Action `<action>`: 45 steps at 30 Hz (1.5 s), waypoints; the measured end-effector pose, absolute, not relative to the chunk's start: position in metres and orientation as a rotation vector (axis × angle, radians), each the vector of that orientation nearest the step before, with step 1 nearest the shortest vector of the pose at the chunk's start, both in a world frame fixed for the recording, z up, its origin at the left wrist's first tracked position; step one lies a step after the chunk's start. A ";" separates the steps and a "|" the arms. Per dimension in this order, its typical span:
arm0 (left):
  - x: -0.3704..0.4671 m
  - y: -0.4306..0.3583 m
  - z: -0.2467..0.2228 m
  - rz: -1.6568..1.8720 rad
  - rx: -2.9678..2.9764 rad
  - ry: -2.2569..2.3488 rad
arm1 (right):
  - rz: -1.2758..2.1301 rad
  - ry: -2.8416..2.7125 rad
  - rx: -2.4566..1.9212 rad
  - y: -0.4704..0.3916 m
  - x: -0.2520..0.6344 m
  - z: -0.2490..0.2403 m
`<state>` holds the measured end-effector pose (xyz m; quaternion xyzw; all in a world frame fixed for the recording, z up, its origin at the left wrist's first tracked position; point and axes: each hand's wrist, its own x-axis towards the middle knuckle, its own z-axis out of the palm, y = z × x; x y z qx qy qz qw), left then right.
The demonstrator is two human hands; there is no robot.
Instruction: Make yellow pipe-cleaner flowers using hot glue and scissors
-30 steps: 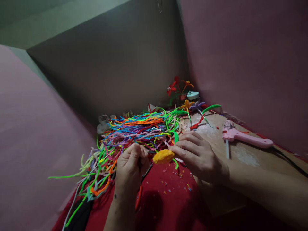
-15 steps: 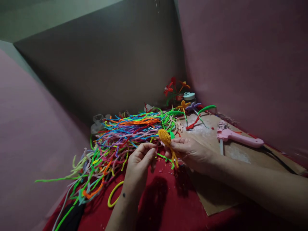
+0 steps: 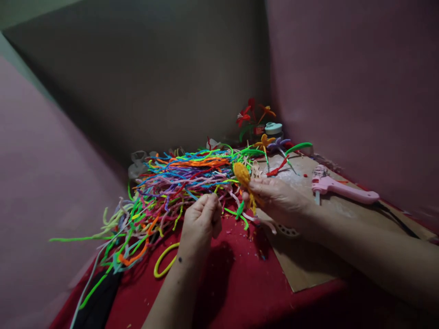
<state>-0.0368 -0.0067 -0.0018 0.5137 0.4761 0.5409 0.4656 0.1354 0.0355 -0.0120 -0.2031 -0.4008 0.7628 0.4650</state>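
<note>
My right hand (image 3: pixel 274 194) grips a bundle of orange-yellow pipe cleaners (image 3: pixel 242 173), its looped, rounded end up and several loose ends hanging below the fingers. To its left, my left hand (image 3: pixel 203 212) is closed with the thumb pressed against the curled fingers. Whatever lies in that pinch, if anything, is hidden. Behind both hands spreads a large heap of many-coloured pipe cleaners (image 3: pixel 185 176). A green pipe cleaner piece (image 3: pixel 240 210) lies on the red cloth just under the bundle.
A pink glue gun (image 3: pixel 346 188) rests on the cardboard (image 3: pixel 308 269) at right, its black cord trailing off. Pipe cleaner flowers (image 3: pixel 265 141) lie at the board's back, near a jar with a pale lid (image 3: pixel 273 128). A yellow ring (image 3: pixel 158 267) is on the red cloth (image 3: pixel 254 283).
My hands have moved slightly apart, the right one shifting right with the orange-yellow bundle. My left hand has closed more tightly. The view has tilted a little.
</note>
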 end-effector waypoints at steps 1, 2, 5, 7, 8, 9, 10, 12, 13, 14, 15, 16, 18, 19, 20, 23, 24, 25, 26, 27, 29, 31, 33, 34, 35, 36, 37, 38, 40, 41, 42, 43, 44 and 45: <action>-0.039 -0.006 0.000 1.369 1.221 1.163 | 1.836 -0.976 -0.493 0.037 0.138 -0.011; -0.041 -0.004 0.001 1.414 1.193 1.169 | 1.808 -0.971 -0.487 0.039 0.139 -0.010; -0.050 0.000 0.006 1.572 1.175 1.208 | 1.790 -0.940 -0.509 0.042 0.141 -0.009; -0.058 0.003 0.009 1.672 1.140 1.187 | 1.786 -0.906 -0.538 0.043 0.141 -0.009; -0.062 0.004 0.011 1.715 1.111 1.168 | 1.779 -0.887 -0.545 0.044 0.140 -0.009; -0.066 0.005 0.012 1.760 1.085 1.146 | 1.775 -0.873 -0.548 0.044 0.139 -0.009; -0.071 0.005 0.014 1.811 1.068 1.124 | 1.772 -0.866 -0.548 0.044 0.138 -0.007; -0.080 0.004 0.018 1.914 1.073 1.072 | 1.767 -0.887 -0.549 0.042 0.136 -0.001; -0.084 0.004 0.021 1.963 1.088 1.038 | 1.765 -0.920 -0.549 0.040 0.134 0.004; -0.088 0.004 0.023 2.005 1.104 1.005 | 1.757 -0.962 -0.548 0.038 0.132 0.009; -0.092 0.004 0.025 2.037 1.118 0.975 | 1.752 -1.005 -0.542 0.035 0.129 0.014; -0.096 0.003 0.027 2.061 1.131 0.954 | 1.756 -1.033 -0.532 0.032 0.125 0.019; -0.101 0.003 0.030 2.093 1.146 0.952 | 1.787 -1.034 -0.496 0.027 0.116 0.026; -0.103 0.002 0.030 2.097 1.148 0.967 | 1.808 -1.017 -0.475 0.025 0.111 0.027; -0.104 0.000 0.031 2.085 1.153 0.993 | 1.829 -0.996 -0.456 0.024 0.106 0.026; -0.111 -0.009 0.030 1.847 1.255 1.175 | 1.876 -0.965 -0.426 0.025 0.094 0.013; -0.114 -0.012 0.029 1.688 1.329 1.286 | 1.878 -0.971 -0.432 0.027 0.092 0.007; -0.117 -0.016 0.028 1.493 1.435 1.427 | 1.873 -0.976 -0.454 0.028 0.091 0.000; -0.121 -0.019 0.025 1.255 1.575 1.598 | 1.866 -0.979 -0.483 0.030 0.091 -0.005; -0.124 -0.021 0.022 0.988 1.748 1.782 | 1.854 -0.984 -0.508 0.031 0.092 -0.010; -0.131 -0.022 0.014 0.327 2.116 2.114 | 1.831 -1.002 -0.547 0.032 0.093 -0.015; -0.136 -0.020 0.003 0.069 2.185 2.261 | 1.821 -1.044 -0.565 0.031 0.093 -0.016; -0.139 -0.016 -0.009 -0.058 2.211 2.357 | 1.824 -1.091 -0.577 0.028 0.093 -0.016; -0.139 -0.014 -0.014 -0.112 2.218 2.388 | 1.828 -1.109 -0.581 0.028 0.092 -0.016; -0.139 -0.011 -0.017 -0.156 2.229 2.415 | 1.834 -1.119 -0.584 0.027 0.092 -0.017; -0.139 -0.009 -0.020 -0.195 2.238 2.436 | 1.842 -1.123 -0.583 0.027 0.092 -0.018; -0.139 -0.008 -0.022 -0.228 2.245 2.455 | 1.852 -1.127 -0.579 0.027 0.092 -0.019; -0.139 -0.006 -0.023 -0.257 2.252 2.472 | 1.863 -1.128 -0.572 0.027 0.092 -0.021; -0.138 -0.004 -0.023 -0.317 2.265 2.491 | 1.878 -1.127 -0.553 0.028 0.092 -0.023; -0.137 -0.004 -0.022 -0.348 2.274 2.488 | 1.881 -1.127 -0.543 0.029 0.092 -0.024; -0.137 -0.004 -0.021 -0.378 2.286 2.476 | 1.882 -1.126 -0.537 0.029 0.092 -0.025; -0.137 -0.004 -0.021 -0.405 2.304 2.456 | 1.883 -1.122 -0.531 0.030 0.093 -0.025; -0.137 -0.005 -0.020 -0.429 2.321 2.434 | 1.888 -1.117 -0.527 0.030 0.093 -0.025; -0.137 -0.007 -0.019 -0.450 2.337 2.415 | 1.894 -1.110 -0.523 0.030 0.093 -0.025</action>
